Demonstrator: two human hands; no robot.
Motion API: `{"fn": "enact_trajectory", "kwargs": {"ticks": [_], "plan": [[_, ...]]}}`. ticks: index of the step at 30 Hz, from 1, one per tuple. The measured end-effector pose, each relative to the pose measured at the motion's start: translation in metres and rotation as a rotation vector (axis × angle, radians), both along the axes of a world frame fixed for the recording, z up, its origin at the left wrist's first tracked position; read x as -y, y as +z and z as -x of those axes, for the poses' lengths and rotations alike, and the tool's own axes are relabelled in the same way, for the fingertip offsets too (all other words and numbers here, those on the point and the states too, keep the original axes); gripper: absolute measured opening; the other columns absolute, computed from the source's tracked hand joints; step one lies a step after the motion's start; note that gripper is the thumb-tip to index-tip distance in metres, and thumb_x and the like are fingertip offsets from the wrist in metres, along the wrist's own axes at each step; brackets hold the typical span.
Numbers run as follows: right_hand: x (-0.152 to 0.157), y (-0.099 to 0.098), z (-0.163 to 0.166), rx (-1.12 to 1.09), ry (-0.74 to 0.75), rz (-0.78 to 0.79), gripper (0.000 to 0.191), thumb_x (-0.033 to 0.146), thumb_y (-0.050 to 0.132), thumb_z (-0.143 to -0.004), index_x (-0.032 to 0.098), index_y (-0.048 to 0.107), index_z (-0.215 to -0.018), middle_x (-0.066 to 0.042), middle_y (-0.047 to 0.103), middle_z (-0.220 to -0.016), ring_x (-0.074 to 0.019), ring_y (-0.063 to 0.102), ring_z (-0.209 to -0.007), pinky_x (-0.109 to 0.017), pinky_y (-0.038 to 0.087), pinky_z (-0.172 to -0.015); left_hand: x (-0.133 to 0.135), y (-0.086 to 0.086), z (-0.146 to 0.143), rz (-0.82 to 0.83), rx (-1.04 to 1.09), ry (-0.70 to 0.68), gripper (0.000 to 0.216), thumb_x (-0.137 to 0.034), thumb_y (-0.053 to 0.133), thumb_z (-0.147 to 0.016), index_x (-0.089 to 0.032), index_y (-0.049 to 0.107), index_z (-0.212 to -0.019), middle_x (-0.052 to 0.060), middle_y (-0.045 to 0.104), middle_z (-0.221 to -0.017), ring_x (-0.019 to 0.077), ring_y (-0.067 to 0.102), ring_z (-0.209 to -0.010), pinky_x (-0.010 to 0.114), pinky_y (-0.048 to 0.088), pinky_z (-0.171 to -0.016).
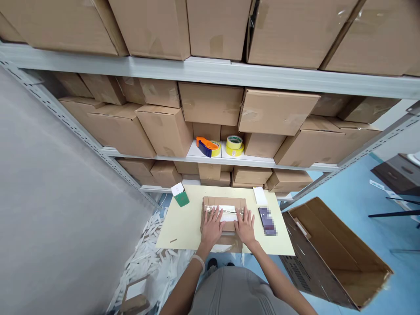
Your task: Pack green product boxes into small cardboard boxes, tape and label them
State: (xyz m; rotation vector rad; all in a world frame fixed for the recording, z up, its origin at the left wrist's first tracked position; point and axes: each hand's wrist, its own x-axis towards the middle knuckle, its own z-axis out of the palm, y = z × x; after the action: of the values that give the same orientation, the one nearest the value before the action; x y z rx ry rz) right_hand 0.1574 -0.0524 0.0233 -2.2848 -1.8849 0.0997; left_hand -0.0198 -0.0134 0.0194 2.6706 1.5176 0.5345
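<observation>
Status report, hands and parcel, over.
Left hand and right hand open, flat on small brown taped cardboard parcel. Parcel lies on pale yellow table. Dark flat rectangular object right of it, not touching.

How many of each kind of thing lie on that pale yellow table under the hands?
cardboard parcel: 1, with the left hand and right hand flat on it
green-and-white box: 1
white card: 1
phone: 1
brown scrap: 1
Total: 5
</observation>
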Motion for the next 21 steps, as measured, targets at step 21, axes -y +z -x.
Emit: {"fn": "enact_trajectory", "kwargs": {"ticks": [21], "plan": [[-0.297,0.209,0.083,-0.155,0.365,-0.359,0.032,0.033,0.058,-0.090,0.014,0.060,-0.116,-0.017,0.062,-0.120,-0.0270,0.055,-0.111,-0.044,0.037,-0.102,0.003,-0.004,0.006,-0.133,0.094,0.040,0.054,-0.040,0.040,-0.094,-0.031,0.034,-0.147,-0.001,0.035,-0.153,0.0243,0.036,-0.139,0.051,0.027,-0.115]]}}
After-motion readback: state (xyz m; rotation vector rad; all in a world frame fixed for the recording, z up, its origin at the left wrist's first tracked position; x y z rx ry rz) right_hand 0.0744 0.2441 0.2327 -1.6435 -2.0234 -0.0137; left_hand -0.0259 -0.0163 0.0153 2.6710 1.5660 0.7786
